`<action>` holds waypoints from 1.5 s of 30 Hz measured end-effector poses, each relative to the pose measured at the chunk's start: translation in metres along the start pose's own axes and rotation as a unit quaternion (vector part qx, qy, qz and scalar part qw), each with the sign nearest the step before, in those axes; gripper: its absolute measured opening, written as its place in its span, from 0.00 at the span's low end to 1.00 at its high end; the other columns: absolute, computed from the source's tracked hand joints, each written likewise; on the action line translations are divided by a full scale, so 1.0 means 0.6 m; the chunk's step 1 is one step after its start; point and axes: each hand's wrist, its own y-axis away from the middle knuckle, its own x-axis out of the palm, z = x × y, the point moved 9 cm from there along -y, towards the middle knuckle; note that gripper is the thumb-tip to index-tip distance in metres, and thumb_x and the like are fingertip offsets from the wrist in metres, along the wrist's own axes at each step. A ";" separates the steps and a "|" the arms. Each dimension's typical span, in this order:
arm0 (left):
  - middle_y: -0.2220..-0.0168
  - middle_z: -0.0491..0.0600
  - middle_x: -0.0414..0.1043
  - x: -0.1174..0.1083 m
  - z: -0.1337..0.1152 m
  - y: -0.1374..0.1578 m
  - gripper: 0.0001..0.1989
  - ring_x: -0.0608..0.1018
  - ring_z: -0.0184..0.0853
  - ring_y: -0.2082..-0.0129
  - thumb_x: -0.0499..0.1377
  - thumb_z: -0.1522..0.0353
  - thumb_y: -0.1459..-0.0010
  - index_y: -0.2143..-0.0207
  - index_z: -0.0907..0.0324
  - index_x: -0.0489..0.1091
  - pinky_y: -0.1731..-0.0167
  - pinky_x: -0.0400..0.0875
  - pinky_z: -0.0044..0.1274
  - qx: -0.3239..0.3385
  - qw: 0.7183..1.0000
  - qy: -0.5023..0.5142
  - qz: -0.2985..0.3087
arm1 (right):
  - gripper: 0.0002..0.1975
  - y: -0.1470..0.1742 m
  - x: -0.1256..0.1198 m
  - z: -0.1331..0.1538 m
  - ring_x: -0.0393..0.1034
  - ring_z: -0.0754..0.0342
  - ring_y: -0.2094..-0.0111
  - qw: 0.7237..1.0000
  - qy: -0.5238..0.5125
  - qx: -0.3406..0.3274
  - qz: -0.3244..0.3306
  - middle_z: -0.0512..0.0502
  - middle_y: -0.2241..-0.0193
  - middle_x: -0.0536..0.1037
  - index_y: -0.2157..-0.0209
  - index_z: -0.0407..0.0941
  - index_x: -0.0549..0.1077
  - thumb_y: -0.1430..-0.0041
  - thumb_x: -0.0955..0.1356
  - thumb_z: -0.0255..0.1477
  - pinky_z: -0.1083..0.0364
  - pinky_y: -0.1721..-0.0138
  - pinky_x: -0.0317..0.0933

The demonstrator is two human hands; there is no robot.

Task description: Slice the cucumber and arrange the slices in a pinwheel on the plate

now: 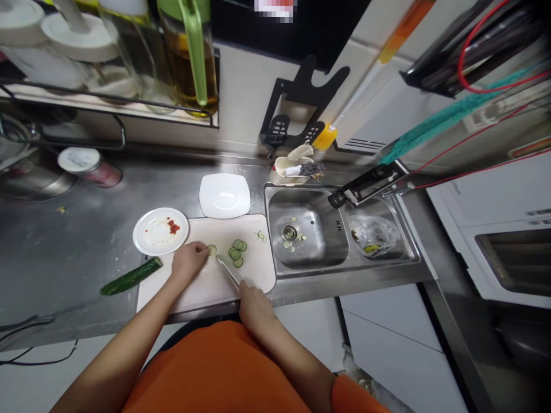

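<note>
My left hand (189, 262) rests over the white cutting board (193, 298), its fingertips pinched at the edge of a cucumber slice (212, 250). My right hand (255, 304) is wrapped round the handle of a knife (228, 271), whose blade points up and left, its tip close to that slice. To the right on the board lies a small cluster of cucumber slices (236, 252). Thin pale-green cucumber strips (260, 236) sit near the board's right edge. A longer piece of cucumber (131, 276) lies at the left, one cut end reaching over the board.
Behind the board stand a round plate (144, 238) with red bits and a square white plate (225, 198). The sink (327, 252) on the right holds scattered slices; a plastic bag (376, 235) lies in its second basin. A lidded can (90, 166) stands back left.
</note>
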 end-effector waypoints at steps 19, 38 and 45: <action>0.63 0.55 0.78 -0.049 0.041 0.018 0.19 0.77 0.45 0.65 0.49 0.56 0.42 0.57 0.54 0.74 0.66 0.66 0.30 -0.024 0.988 -0.117 -0.098 | 0.18 0.011 -0.003 -0.018 0.73 0.47 0.58 1.000 0.003 0.004 0.007 0.39 0.63 0.77 0.52 0.43 0.66 0.40 0.56 0.15 0.55 0.64 0.64; 0.59 0.51 0.74 0.097 -0.170 -0.032 0.13 0.75 0.37 0.59 0.56 0.69 0.47 0.59 0.55 0.75 0.58 0.67 0.24 0.282 0.948 -0.087 0.121 | 0.17 0.008 -0.001 -0.027 0.74 0.46 0.57 1.000 0.026 -0.005 -0.002 0.39 0.64 0.77 0.53 0.43 0.65 0.38 0.55 0.16 0.53 0.63 0.66; 0.70 0.45 0.75 0.082 -0.164 -0.029 0.08 0.74 0.34 0.69 0.55 0.68 0.48 0.67 0.56 0.73 0.67 0.65 0.23 0.230 0.965 -0.042 0.121 | 0.17 0.009 -0.006 -0.027 0.74 0.45 0.57 1.000 0.027 -0.001 0.007 0.38 0.63 0.77 0.53 0.43 0.65 0.38 0.55 0.17 0.53 0.63 0.67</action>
